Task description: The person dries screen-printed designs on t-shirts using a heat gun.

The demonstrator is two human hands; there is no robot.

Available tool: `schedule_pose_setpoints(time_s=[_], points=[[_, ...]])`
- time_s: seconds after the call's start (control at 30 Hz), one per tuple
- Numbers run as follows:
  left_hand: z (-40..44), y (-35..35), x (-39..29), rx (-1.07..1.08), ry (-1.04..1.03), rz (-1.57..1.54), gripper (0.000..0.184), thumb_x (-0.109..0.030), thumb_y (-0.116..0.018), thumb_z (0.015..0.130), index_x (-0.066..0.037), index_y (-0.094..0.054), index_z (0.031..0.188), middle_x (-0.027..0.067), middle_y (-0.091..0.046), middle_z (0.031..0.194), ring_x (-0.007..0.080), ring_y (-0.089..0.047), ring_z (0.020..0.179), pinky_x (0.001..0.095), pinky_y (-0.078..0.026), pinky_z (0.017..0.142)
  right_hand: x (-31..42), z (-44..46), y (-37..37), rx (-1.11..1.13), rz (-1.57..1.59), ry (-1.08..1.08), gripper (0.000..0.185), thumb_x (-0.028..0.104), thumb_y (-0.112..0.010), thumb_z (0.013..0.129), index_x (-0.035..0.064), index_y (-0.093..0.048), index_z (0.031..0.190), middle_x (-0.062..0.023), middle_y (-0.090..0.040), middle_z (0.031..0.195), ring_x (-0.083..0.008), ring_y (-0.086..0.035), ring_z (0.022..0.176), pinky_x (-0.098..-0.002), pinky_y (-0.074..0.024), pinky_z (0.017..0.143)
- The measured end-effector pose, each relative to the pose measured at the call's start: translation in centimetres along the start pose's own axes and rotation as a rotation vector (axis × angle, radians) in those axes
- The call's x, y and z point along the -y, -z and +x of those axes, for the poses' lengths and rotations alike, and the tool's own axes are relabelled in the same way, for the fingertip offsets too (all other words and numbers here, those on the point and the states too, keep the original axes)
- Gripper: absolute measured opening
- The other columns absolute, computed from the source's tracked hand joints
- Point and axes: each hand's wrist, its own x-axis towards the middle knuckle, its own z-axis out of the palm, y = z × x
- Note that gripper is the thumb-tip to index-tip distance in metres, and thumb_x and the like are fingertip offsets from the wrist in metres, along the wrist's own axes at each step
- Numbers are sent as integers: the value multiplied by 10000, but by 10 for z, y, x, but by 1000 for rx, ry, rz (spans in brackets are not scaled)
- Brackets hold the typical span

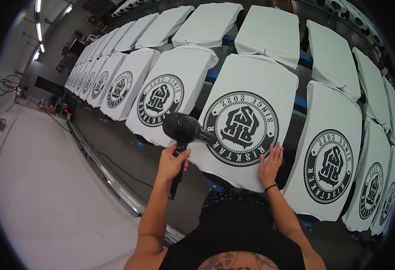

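Hair dryer (179, 128) gripped in left hand (174, 162), nozzle over print's left edge; right hand (271, 165) open, on white T-shirt (262, 74) near front edge.

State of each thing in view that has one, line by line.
Left hand: gripping the hair dryer
Hair dryer: held, nozzle over the print; on or off, cannot tell
Right hand: open, palm down on the center shirt
Center shirt: printed, spread over a board
Back-row shirts: spread, no print visible
Ceiling lights: lit
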Motion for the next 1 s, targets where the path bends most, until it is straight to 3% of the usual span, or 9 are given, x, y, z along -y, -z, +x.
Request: schedule_pose_setpoints(time_s=[0.23,0.43,0.6,0.8,1.0], points=[[-47,-19,8,-1,6,33,203,-164,-746,917,1,-646,978,14,-593,626,80,-546,500,243,-449,480,-8,-1,4,3,-13,62,621,239,-602,969,35,-394,1517,-183,-254,1643,-432,-193,1510,-533,-188,1211],[-70,-46,13,192,52,68,287,-181,-755,919,10,-629,1092,0,-585,627,68,-543,517,232,-449,488,-19,-15,24,80,113,83,614,197,-621,960,4,-403,1501,-187,-288,1627,-438,-217,1497,-519,-214,1213],[-63,-73,11,269,30,100,344,-180,-756,921,21,-625,1167,-2,-581,628,64,-539,517,229,-445,486,-24,-38,42,48,75,91,545,183,-625,948,-8,-490,1440,-187,-350,1598,-430,-248,1489,-504,-235,1206],[-43,-102,-4,406,40,144,398,-174,-748,929,54,-588,1213,-2,-571,613,66,-530,503,242,-441,471,-19,-48,63,24,108,45,549,142,-625,943,2,-474,1452,-171,-351,1603,-423,-263,1486,-503,-233,1209],[-18,-133,-13,458,-73,147,315,-168,-727,934,48,-621,1137,9,-571,596,75,-529,485,246,-437,463,-26,-52,71,-40,72,21,534,179,-636,933,-9,-509,1416,-175,-385,1579,-443,-282,1468,-519,-253,1196]])
